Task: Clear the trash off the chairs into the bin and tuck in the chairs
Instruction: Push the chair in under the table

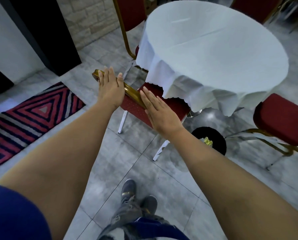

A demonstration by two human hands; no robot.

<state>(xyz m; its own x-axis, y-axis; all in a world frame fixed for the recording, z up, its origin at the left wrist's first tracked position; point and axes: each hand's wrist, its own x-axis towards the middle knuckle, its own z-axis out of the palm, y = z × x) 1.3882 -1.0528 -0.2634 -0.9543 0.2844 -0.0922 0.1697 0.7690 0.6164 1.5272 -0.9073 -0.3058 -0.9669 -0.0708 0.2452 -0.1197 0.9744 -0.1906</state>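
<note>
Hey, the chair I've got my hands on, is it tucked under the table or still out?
Partly in. The chair's seat front sits under the tablecloth edge, but most of the seat shows; both hands, left and right, lie flat on its backrest.

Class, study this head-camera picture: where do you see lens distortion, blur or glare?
Head view: wide-angle bending curves the floor tiles and stretches both forearms at the edges; the far chair at top right is smeared; soft glare sits on the floor near the bin; the tablecloth looks washed out.
</note>
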